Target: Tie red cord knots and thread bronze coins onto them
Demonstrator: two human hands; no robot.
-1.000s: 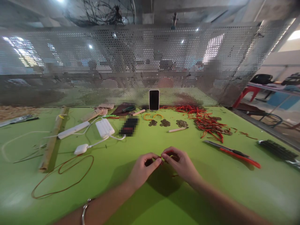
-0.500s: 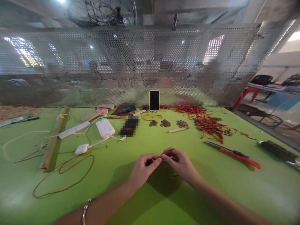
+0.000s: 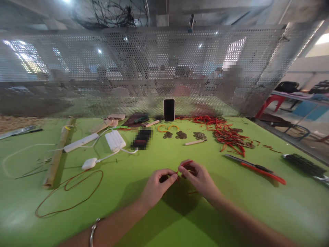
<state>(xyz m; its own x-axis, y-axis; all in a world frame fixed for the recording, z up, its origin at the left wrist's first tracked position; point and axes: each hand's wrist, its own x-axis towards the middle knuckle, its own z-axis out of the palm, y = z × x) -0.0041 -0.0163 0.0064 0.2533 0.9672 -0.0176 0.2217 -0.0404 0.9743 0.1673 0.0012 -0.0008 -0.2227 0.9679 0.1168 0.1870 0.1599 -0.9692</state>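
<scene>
As the left hand (image 3: pixel 158 181) and right hand (image 3: pixel 199 176), towards 6 o'clock, have fingers (image 3: pixel 172 178) clamped on red cord (image 3: pixel 178 171), we judge a slackened pinch could drop it.

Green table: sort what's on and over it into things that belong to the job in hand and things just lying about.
In the job, as far as it looks:
- red cord, pinched by the left hand and right hand
- coin-like discs in small piles, likely
- red cord tangle, likely

Apparently lying about:
- upright phone
- earphone-style white case
- pole
- dark brush
</scene>
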